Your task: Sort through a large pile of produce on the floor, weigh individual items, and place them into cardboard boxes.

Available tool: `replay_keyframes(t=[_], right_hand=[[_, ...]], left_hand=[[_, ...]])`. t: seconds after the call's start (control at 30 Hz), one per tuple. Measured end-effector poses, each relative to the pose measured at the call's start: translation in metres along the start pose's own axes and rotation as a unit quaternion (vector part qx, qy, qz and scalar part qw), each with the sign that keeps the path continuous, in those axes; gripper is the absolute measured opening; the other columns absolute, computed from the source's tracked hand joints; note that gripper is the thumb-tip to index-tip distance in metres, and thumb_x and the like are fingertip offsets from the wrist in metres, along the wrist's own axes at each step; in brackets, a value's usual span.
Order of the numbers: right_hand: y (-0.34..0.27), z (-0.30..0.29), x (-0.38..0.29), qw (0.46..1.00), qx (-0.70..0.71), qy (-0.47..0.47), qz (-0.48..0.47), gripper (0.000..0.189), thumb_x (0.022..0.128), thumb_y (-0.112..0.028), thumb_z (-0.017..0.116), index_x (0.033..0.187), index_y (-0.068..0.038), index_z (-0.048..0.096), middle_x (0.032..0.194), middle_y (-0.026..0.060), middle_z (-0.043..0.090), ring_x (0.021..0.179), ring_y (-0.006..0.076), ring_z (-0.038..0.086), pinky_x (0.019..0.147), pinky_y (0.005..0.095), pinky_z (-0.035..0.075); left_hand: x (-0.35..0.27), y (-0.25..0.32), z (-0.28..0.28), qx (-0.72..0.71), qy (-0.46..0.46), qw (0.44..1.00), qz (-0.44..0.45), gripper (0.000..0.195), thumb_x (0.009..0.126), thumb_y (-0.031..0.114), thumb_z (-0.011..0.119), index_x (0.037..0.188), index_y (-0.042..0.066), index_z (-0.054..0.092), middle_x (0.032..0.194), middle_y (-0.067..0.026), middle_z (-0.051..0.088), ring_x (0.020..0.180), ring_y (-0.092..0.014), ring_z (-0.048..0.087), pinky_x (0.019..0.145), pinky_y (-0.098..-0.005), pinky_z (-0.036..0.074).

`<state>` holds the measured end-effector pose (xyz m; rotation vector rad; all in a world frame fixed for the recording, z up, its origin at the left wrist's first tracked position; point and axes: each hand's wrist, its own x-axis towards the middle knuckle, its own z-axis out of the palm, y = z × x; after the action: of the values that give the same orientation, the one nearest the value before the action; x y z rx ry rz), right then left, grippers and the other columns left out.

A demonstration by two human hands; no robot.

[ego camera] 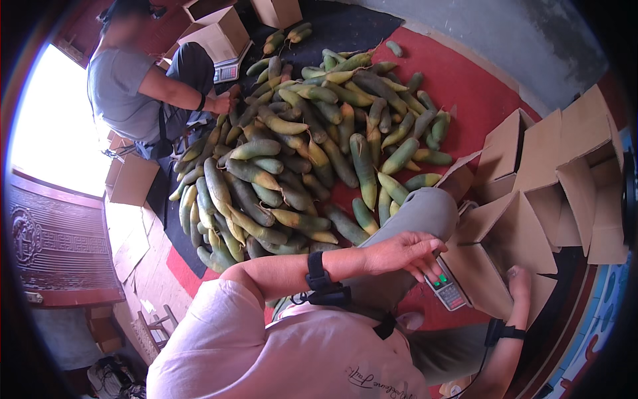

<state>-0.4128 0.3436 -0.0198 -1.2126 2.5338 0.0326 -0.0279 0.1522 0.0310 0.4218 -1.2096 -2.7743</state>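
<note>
My left hand [416, 252] hangs over a digital scale [448, 292] with lit green digits, its fingers loose and nothing in them. An open cardboard box [473, 269] with raised flaps stands on the scale. My right hand [519, 283] reaches in over the near side of this box. Its fingers are partly hidden, so I cannot tell whether they grip anything. The inside of the box is mostly in shadow. Beyond my bent knee lies a large heap of long green radishes [279, 164], some with earth on them.
Across the heap a seated person [129, 85] has a hand at the radishes, beside another scale [227, 72] bearing a box [217, 37]. More open cardboard boxes [541, 154] stand at right. A red mat [473, 95] and a black sheet [344, 22] cover the floor.
</note>
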Motion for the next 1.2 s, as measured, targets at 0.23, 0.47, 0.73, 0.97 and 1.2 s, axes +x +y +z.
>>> replay_keyframes(t=[0.23,0.47,0.73,0.97,1.2], right_hand=[[0.028,0.005,-0.014,0.999,0.011,-0.003,0.035,0.009,0.078,-0.003,0.056,0.083,0.0,0.064,0.079,0.021,0.063,0.077,0.0339,0.063,0.069,0.0384,0.048],[0.017,-0.021,-0.054,0.996,0.013,0.085,0.012,0.011,0.08,-0.005,0.056,0.088,0.001,0.06,0.081,0.0191,0.063,0.079,0.0352,0.061,0.07,0.0392,0.047],[0.028,-0.021,-0.124,0.953,-0.022,0.303,0.019,0.02,0.089,-0.013,0.049,0.1,0.002,0.057,0.099,0.0184,0.059,0.09,0.0351,0.057,0.078,0.0402,0.045],[0.062,0.002,-0.17,0.935,-0.036,0.343,0.079,0.022,0.092,-0.015,0.047,0.102,0.003,0.056,0.099,0.0185,0.058,0.092,0.034,0.056,0.078,0.0391,0.045],[0.073,0.029,-0.176,0.933,-0.03,0.355,0.057,0.025,0.093,-0.018,0.046,0.106,0.001,0.056,0.102,0.017,0.059,0.094,0.0337,0.057,0.08,0.0389,0.045]], left_hand=[[0.002,-0.002,0.001,-0.001,-0.001,1.0,0.0,0.052,0.096,0.041,0.033,0.127,-0.001,0.039,0.099,-0.0142,0.062,0.091,-0.02,0.063,0.078,-0.0292,0.052],[0.0,-0.005,-0.002,-0.004,-0.008,1.0,0.011,0.056,0.094,0.046,0.035,0.125,0.001,0.04,0.099,-0.0145,0.062,0.091,-0.02,0.063,0.076,-0.0293,0.052],[-0.018,0.011,-0.006,0.002,0.009,1.0,0.028,0.043,0.094,0.039,0.042,0.118,0.003,0.049,0.104,-0.0124,0.061,0.093,-0.02,0.061,0.08,-0.0302,0.049],[-0.064,0.027,-0.077,0.076,0.244,0.96,0.111,0.038,0.094,0.035,0.043,0.11,0.002,0.054,0.102,-0.0131,0.062,0.093,-0.023,0.061,0.081,-0.0318,0.048],[-0.131,-0.017,-0.194,0.472,0.491,0.731,-0.043,0.036,0.089,0.031,0.051,0.106,0.0,0.056,0.099,-0.014,0.063,0.092,-0.022,0.061,0.08,-0.0341,0.048]])
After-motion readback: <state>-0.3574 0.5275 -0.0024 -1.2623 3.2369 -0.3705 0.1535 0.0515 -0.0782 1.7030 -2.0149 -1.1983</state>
